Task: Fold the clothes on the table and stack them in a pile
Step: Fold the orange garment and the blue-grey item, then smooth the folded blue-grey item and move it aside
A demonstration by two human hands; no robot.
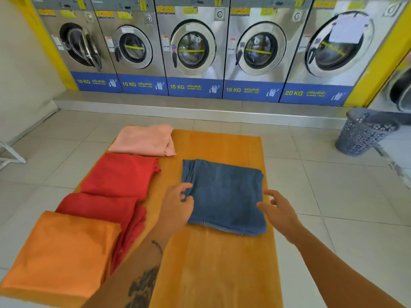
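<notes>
A folded blue cloth (224,196) lies in the middle of the orange table (213,263). My left hand (178,205) touches its left edge, fingers curled around the fabric's side. At the cloth's right edge my right hand (278,210) hovers with fingers spread, holding nothing. Along the table's left side lie several folded cloths in a row: a pink one (144,140) farthest, a red one (120,174), a second red one (104,210) and an orange one (60,252) nearest.
A row of steel washing machines (193,47) stands on a raised step behind the table. A dark perforated laundry basket (362,132) leans on the tiled floor at the right. A white frame (11,156) shows at the far left.
</notes>
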